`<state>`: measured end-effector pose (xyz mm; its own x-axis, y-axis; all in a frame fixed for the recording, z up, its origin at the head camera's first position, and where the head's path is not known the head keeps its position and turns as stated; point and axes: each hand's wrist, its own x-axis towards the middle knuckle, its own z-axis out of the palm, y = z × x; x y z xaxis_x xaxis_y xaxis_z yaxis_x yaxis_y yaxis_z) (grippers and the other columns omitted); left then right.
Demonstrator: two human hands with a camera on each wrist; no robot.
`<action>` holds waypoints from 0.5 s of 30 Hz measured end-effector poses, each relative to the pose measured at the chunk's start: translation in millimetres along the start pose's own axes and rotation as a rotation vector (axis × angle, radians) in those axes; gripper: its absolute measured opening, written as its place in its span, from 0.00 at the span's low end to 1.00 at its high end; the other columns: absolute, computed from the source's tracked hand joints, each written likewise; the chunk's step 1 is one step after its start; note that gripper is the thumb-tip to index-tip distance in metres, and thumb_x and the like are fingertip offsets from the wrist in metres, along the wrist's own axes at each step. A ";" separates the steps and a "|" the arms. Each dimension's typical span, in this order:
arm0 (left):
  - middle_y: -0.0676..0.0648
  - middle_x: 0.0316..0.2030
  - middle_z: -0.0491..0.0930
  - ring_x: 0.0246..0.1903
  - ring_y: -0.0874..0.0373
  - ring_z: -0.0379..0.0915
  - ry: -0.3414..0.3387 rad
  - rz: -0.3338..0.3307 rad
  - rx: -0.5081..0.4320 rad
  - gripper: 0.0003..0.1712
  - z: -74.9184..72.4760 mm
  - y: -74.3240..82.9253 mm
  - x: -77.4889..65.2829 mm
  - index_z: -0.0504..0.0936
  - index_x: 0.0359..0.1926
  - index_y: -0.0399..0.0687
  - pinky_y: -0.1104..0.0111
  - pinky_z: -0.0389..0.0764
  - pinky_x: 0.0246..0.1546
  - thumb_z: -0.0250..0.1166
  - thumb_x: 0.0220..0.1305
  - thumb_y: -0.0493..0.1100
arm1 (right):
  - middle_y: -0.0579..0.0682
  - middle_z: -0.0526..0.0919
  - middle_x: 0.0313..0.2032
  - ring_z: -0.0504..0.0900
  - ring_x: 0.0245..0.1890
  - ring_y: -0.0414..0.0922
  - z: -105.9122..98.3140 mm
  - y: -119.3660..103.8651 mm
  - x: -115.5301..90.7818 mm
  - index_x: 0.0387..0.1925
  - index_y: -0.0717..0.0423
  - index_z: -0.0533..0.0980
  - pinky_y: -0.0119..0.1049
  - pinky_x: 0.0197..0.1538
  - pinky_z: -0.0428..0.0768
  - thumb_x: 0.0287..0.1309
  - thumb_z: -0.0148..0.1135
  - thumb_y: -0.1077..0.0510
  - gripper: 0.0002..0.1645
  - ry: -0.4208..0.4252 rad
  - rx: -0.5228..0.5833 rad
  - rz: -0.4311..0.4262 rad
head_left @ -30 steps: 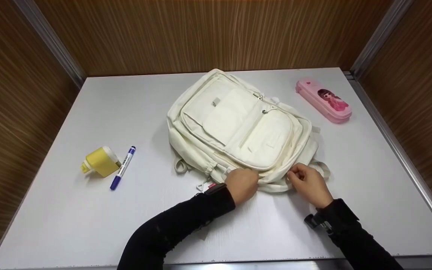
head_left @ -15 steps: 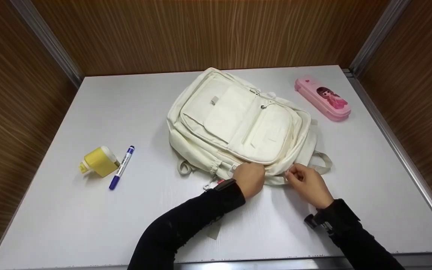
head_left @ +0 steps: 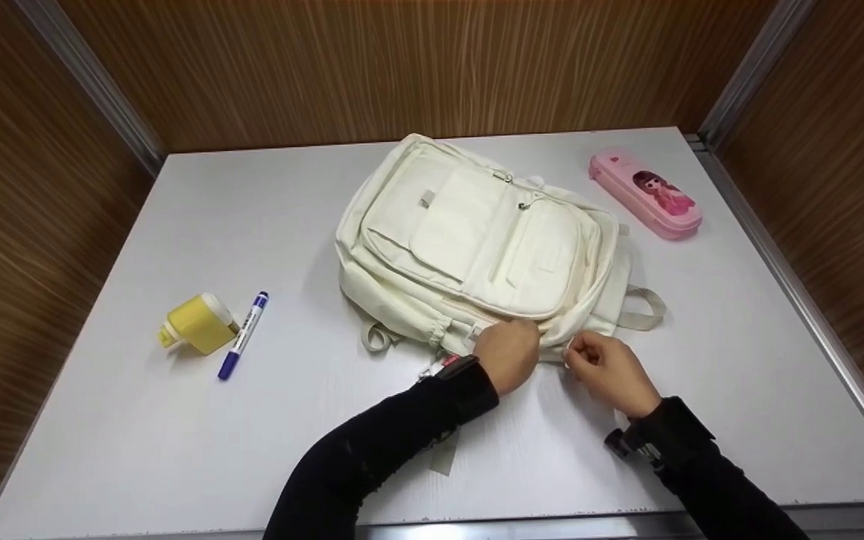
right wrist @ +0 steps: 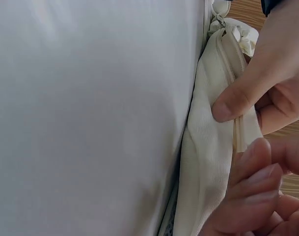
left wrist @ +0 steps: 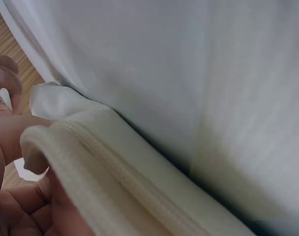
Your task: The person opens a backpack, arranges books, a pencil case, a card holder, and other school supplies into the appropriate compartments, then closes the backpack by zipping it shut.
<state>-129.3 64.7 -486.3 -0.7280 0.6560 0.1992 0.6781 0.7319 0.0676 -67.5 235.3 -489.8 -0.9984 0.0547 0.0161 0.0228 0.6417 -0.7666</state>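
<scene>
Left hand (head_left: pixel 508 356) pinches one backpack (head_left: pixel 451 244), right hand (head_left: pixel 613 375) seemingly too; one marker (head_left: pixel 244 335), one pink case (head_left: pixel 642 193) lie apart.

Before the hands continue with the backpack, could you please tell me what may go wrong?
Fabric might get caught in the zip, as the cloth folds beside it where the left hand pinches. The backpack lies on the table with only hands visibly holding it, so a strong pull could drag it. The marker lies loose and could perhaps roll if bumped.
</scene>
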 end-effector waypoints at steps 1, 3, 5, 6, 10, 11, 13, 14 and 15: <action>0.50 0.28 0.84 0.26 0.53 0.82 -0.001 0.019 -0.009 0.05 -1.2 -0.7 -2.7 0.83 0.33 0.49 0.62 0.80 0.22 0.64 0.59 0.44 | 0.44 0.74 0.19 0.70 0.17 0.35 -0.7 0.0 0.5 0.26 0.56 0.76 0.28 0.23 0.68 0.61 0.60 0.62 0.08 0.002 0.005 0.006; 0.49 0.32 0.84 0.28 0.53 0.82 -0.007 0.072 -0.018 0.09 -4.6 -3.5 -9.2 0.82 0.37 0.48 0.62 0.80 0.23 0.65 0.59 0.47 | 0.45 0.75 0.20 0.70 0.18 0.35 -2.1 0.5 1.5 0.27 0.57 0.76 0.28 0.24 0.68 0.61 0.59 0.62 0.07 0.009 0.015 0.016; 0.49 0.34 0.83 0.31 0.54 0.82 0.002 0.146 -0.014 0.12 -9.3 -9.6 -15.9 0.81 0.40 0.49 0.63 0.81 0.25 0.65 0.60 0.51 | 0.45 0.76 0.21 0.70 0.19 0.35 -3.5 1.5 2.5 0.28 0.58 0.76 0.28 0.24 0.69 0.61 0.59 0.62 0.06 0.015 0.032 0.026; 0.50 0.35 0.82 0.32 0.55 0.82 0.015 0.188 -0.010 0.13 -12.0 -14.4 -19.0 0.81 0.41 0.49 0.64 0.81 0.27 0.65 0.61 0.52 | 0.46 0.76 0.21 0.70 0.19 0.35 -4.3 2.1 2.9 0.28 0.58 0.76 0.28 0.24 0.69 0.61 0.58 0.62 0.06 0.016 0.040 0.031; 0.50 0.37 0.80 0.38 0.55 0.79 0.099 0.321 0.005 0.14 -27.7 -46.5 -28.1 0.80 0.40 0.49 0.66 0.80 0.38 0.65 0.62 0.53 | 0.47 0.76 0.21 0.70 0.17 0.36 -6.9 4.9 4.8 0.29 0.58 0.76 0.29 0.23 0.70 0.61 0.57 0.62 0.06 0.021 0.051 0.045; 0.50 0.38 0.80 0.38 0.55 0.77 0.120 0.329 0.005 0.15 -32.2 -56.9 -29.8 0.80 0.40 0.48 0.66 0.79 0.40 0.66 0.61 0.53 | 0.48 0.76 0.20 0.70 0.16 0.37 -7.7 5.8 5.4 0.29 0.58 0.76 0.29 0.23 0.70 0.61 0.57 0.62 0.06 0.024 0.048 0.045; 0.49 0.39 0.79 0.39 0.54 0.76 0.159 0.325 0.020 0.18 -39.5 -79.0 -32.8 0.79 0.41 0.48 0.65 0.77 0.43 0.68 0.59 0.55 | 0.48 0.76 0.20 0.70 0.16 0.37 -9.6 6.8 6.3 0.29 0.58 0.76 0.30 0.23 0.70 0.62 0.56 0.62 0.06 0.029 0.042 0.045; 0.48 0.40 0.78 0.40 0.53 0.75 0.162 0.314 0.027 0.20 -42.6 -90.3 -34.4 0.79 0.42 0.47 0.64 0.76 0.45 0.69 0.57 0.56 | 0.48 0.76 0.21 0.70 0.17 0.37 -10.7 6.8 6.6 0.29 0.58 0.76 0.30 0.23 0.70 0.62 0.56 0.62 0.06 0.033 0.041 0.043; 0.48 0.41 0.78 0.41 0.53 0.74 0.162 0.296 0.036 0.23 -45.1 -100.9 -36.1 0.79 0.43 0.47 0.63 0.76 0.46 0.70 0.55 0.58 | 0.47 0.76 0.21 0.70 0.17 0.37 -11.8 6.9 7.0 0.30 0.59 0.76 0.29 0.23 0.70 0.62 0.56 0.62 0.06 0.036 0.038 0.043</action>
<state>-166.9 -41.2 -456.2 -0.4727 0.8053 0.3578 0.8513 0.5222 -0.0506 -73.8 249.1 -487.4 -0.9940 0.1091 0.0051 0.0627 0.6087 -0.7909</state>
